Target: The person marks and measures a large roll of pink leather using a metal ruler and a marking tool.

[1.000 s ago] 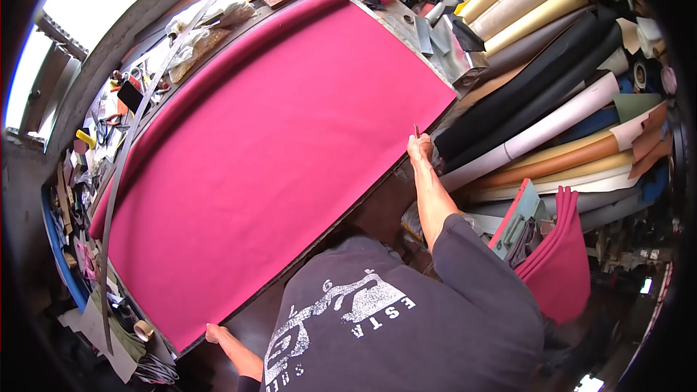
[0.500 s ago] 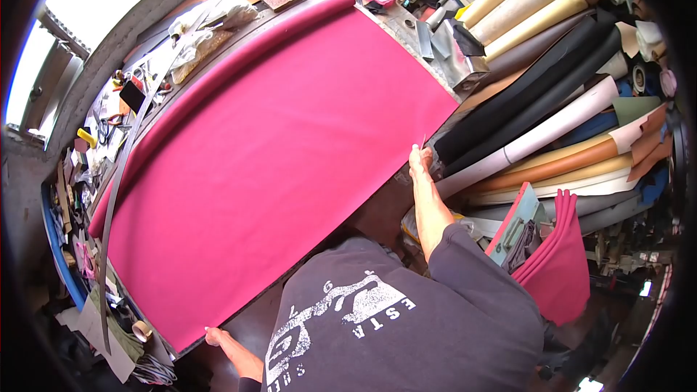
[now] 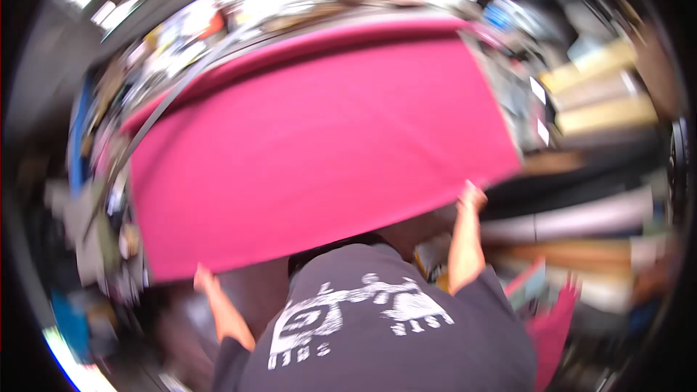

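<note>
A wide red-pink sheet lies spread over the table, with its far side wound into a long roll. My left hand is at the near edge of the sheet, close to its left corner, fingers pressed together on the edge. Farther right, my right hand pinches the same near edge, not far from the right corner. The whole view is smeared by motion, so fine finger detail is hidden. A long thin grey strip crosses the sheet's left end.
Rolls of material, among them yellow, black and white ones, are stacked at the right. Blurred clutter lines the far and left table edges. More red-pink material hangs at the lower right.
The view has turned, so the sheet now lies more level across it. Both hands still are at the near edge of the sheet.
</note>
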Action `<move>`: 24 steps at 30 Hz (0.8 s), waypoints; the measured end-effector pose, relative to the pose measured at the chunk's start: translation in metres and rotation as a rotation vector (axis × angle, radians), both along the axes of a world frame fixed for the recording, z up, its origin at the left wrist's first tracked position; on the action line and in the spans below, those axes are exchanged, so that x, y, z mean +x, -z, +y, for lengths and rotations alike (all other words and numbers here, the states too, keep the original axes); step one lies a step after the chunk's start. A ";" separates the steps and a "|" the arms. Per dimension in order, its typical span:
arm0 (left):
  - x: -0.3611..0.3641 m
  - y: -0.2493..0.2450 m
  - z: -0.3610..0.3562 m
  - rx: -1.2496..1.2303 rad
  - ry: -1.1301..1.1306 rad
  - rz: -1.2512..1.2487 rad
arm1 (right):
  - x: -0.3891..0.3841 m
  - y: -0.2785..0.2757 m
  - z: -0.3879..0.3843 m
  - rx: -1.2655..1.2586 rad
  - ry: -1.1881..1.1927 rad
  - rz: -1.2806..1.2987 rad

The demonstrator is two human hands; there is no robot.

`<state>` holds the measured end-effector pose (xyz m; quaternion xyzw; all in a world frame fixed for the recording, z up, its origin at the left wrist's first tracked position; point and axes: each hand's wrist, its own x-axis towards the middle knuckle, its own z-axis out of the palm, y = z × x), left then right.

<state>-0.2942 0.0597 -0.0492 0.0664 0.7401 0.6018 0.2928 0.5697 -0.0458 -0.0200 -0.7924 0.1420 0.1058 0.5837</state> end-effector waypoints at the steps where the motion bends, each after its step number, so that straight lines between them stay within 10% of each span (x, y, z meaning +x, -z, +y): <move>1: 0.002 -0.001 0.005 0.053 -0.083 -0.154 | -0.021 -0.040 0.010 -0.178 -0.048 -0.016; 10: 0.010 -0.003 -0.003 -0.469 -0.150 0.315 | -0.042 0.008 0.023 -0.663 -0.553 -0.288; 24: 0.018 -0.021 -0.016 -0.285 -0.115 0.296 | -0.119 0.014 0.071 -0.742 -0.839 -0.522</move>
